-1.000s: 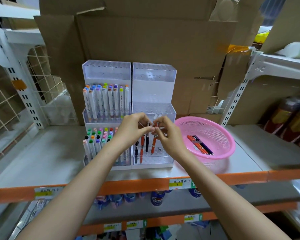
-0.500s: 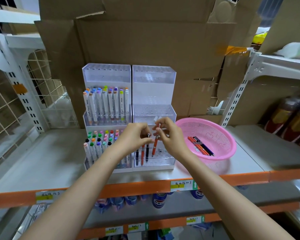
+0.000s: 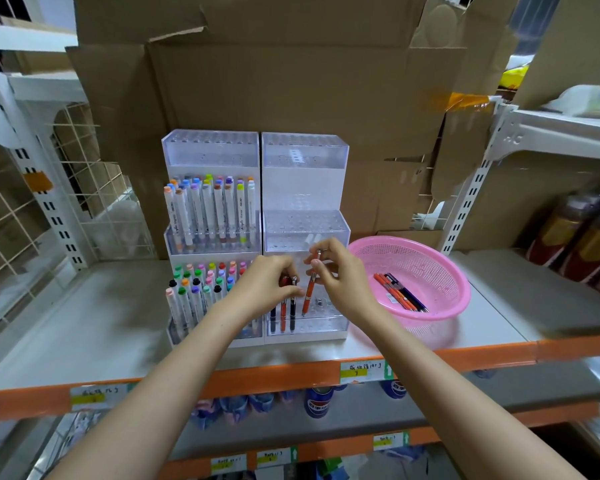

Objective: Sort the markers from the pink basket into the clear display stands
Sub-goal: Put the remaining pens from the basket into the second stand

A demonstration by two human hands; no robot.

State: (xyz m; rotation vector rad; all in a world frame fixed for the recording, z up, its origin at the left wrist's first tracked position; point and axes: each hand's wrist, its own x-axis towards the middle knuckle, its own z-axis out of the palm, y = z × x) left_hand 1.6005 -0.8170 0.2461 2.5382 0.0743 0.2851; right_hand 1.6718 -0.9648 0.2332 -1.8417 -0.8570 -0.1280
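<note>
Two clear tiered display stands sit side by side on the shelf. The left stand is full of coloured-cap markers. My right hand pinches an orange pen upright over the front tier of the right stand, its tip down among the holes. My left hand pinches the tops of a red pen and a black pen standing in that front tier. The pink basket sits right of the stands with several orange and dark pens lying in it.
Flattened cardboard boxes stand behind the stands. A white wire grid panel is at the left, brown bottles at the far right. The shelf's orange front edge carries price labels; more goods sit on the shelves below.
Both hands have dropped lower over the right stand's front tier. The orange pen in my right hand has gone down with its tip into the tier, and my left hand has moved down onto the standing pens.
</note>
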